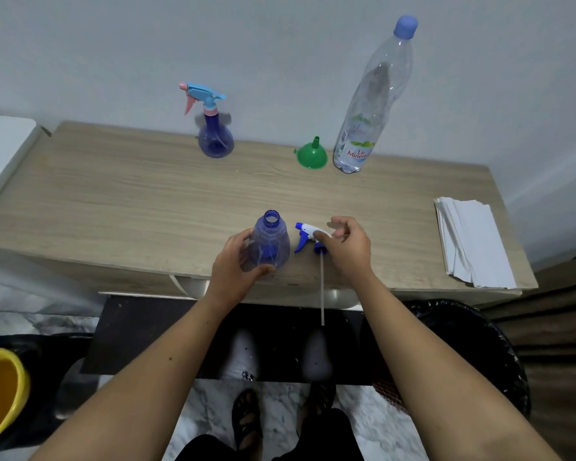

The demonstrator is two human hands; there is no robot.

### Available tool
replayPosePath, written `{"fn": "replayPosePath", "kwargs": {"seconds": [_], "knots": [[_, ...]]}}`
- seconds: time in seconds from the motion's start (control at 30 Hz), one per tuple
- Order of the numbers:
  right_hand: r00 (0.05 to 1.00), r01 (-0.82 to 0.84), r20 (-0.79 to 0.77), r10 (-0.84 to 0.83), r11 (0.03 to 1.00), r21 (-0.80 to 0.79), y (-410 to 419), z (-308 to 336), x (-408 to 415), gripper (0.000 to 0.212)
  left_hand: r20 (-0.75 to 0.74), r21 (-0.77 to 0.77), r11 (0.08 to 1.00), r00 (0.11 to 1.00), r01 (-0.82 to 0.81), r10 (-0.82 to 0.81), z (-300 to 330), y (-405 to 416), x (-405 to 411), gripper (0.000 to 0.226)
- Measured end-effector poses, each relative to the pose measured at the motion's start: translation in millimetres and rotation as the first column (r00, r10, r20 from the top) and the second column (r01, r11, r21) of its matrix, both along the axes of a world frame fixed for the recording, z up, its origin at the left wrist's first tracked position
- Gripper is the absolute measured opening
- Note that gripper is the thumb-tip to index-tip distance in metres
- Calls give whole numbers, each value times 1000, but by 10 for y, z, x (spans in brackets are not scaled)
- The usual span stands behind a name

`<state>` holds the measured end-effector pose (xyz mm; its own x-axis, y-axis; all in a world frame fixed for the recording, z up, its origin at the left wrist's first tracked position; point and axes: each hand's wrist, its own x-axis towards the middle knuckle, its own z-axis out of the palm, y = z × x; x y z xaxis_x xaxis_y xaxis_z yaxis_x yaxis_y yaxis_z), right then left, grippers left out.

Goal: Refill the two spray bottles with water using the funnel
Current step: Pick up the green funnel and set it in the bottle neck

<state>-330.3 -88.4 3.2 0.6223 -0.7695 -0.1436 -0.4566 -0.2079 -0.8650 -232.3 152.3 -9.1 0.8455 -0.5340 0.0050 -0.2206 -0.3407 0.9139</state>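
A light wood-grain table (pixel 120 201) stands against a plain pale wall (pixel 280 44). Below its front edge the floor is marbled white and grey, with a dark mat under the table. A yellow bucket (pixel 0 394) sits at the lower left and a bin lined with a black bag (pixel 473 354) at the right. The person's sandalled feet show at the bottom. A stack of white paper sheets (pixel 473 241) lies at the table's right end.

At the back of the table, a round blue spray bottle (pixel 215 141) stands upright with its light-blue and pink trigger head screwed on; whether it holds water cannot be told. To its right a green funnel (pixel 312 156) rests wide mouth down, spout up. Just beside the funnel stands a tall clear water bottle (pixel 369 108) with a blue cap on; water shows only in its lower part.

Near the front edge, a second, cone-shaped blue spray bottle (pixel 269 242) stands upright with its neck open and uncapped; it looks empty. The left hand (pixel 240 264) wraps around its lower body, thumb in front and fingers behind. Just to the right, the right hand (pixel 345 244) pinches the white and blue trigger head (pixel 308 236) between thumb and fingers, holding it apart from the bottle. Its thin white dip tube (pixel 322 287) hangs down past the table's front edge.
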Motion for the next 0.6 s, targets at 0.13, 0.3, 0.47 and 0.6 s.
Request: {"fn": "replayPosePath", "kwargs": {"seconds": [0.13, 0.3, 0.47, 0.6], "knots": [[997, 8, 77, -8, 1000, 2, -148, 174, 216, 46, -2, 9, 1000, 1000, -12, 12, 3, -17, 7, 87], [991, -68, 106, 76, 995, -76, -370, 302, 544, 57, -54, 1, 1000, 998, -31, 31, -20, -27, -24, 84], [980, -141, 129, 152, 986, -94, -565, 279, 847, 77, -124, -26, 998, 990, -64, 60, -42, -31, -56, 83], [968, -169, 174, 181, 982, -83, -741, 215, 1118, 89, -127, -13, 995, 987, -97, 94, -42, -54, -95, 83]]}}
